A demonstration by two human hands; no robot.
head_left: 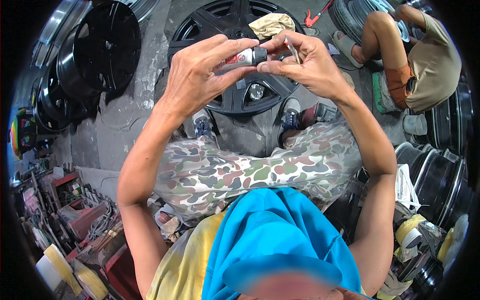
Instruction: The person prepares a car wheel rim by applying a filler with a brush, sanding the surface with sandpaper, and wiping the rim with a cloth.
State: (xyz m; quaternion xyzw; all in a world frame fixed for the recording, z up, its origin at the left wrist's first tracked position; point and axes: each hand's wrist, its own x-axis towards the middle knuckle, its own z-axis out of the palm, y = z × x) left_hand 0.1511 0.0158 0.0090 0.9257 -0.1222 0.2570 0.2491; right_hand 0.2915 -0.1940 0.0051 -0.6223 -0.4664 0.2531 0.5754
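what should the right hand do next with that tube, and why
Probably turn the black cap a little with the right hand: its thumb and forefinger are at the cap, while the left hand grips the tube. A gentle turn seems wise, as a thin flat piece also sits among the right hand's fingers.

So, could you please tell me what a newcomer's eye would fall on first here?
Probably the bright blue cloth at the picture's lower centre, below the camouflage trousers. Next, at top centre, the left hand holds a pale tube whose black cap the right hand touches, above a black wheel.
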